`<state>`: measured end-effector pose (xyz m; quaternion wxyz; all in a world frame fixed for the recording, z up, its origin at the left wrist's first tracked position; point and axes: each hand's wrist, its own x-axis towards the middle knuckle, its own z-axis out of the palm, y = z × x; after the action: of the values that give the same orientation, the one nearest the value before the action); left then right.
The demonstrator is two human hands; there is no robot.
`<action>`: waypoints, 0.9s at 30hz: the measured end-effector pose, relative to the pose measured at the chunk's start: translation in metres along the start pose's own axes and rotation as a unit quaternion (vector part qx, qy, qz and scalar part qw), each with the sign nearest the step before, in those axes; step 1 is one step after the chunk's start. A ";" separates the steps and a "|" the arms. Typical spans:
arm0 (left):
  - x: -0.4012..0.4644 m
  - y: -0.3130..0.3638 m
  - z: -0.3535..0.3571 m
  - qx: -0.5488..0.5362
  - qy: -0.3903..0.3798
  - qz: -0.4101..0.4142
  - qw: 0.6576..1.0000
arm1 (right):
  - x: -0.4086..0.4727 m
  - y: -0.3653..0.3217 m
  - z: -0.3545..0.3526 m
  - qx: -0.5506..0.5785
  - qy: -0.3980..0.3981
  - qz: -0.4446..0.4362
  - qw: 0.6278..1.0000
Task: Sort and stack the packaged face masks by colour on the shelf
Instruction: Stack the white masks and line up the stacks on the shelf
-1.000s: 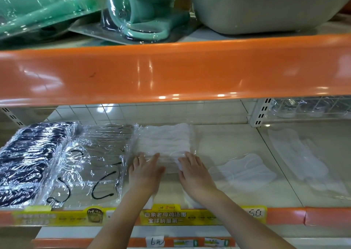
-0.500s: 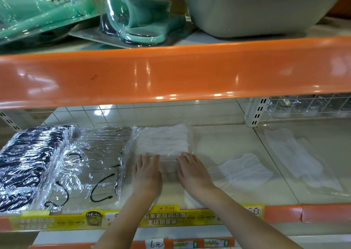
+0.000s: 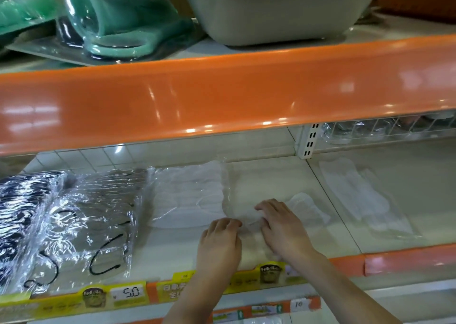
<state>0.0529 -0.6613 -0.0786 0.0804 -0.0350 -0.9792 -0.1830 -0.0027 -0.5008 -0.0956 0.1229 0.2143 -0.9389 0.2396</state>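
On shelf (image 3: 283, 175), mid | left hand (image 3: 219, 239) palm-down, fingers curled, pinching mask pack (image 3: 302, 206) edge | right hand (image 3: 281, 225) palm-down, fingers curled gripping pack | white stack (image 3: 187, 195) just left

Both hands palm-down, side by side: left (image 3: 219, 241), right (image 3: 281, 227), fingers curled

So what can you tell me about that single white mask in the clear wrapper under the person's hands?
The single white face mask in a clear plastic wrapper lies flat on the cream shelf board, right of the stack of wrapped white masks. It looks soft, pale and folded, its glossy film crinkled. The right hand lies on its near end with fingers curled over the film; the left hand touches the wrapper's left edge. Its far end pokes out beyond the fingers.
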 end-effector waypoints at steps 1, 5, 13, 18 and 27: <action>0.000 0.004 0.002 0.005 -0.005 0.001 1.000 | -0.003 0.010 -0.006 -0.008 -0.001 0.013 1.000; 0.004 0.022 0.007 0.021 -0.011 -0.001 1.000 | -0.012 0.046 -0.025 -0.044 -0.011 0.066 0.997; 0.001 0.050 0.017 0.078 -0.044 0.001 0.996 | -0.019 0.083 -0.035 -0.064 0.009 0.113 0.991; 0.005 0.059 0.023 0.148 -0.107 -0.017 0.983 | -0.022 0.089 -0.037 -0.092 0.034 0.097 0.990; 0.007 0.070 0.021 0.125 -0.081 -0.033 0.988 | -0.027 0.083 -0.039 -0.132 0.052 0.090 0.986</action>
<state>0.0499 -0.5877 -0.0721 -0.0014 -0.0070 -0.9982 -0.0588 -0.0120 -0.4057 -0.1039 0.1770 0.0978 -0.9701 0.1344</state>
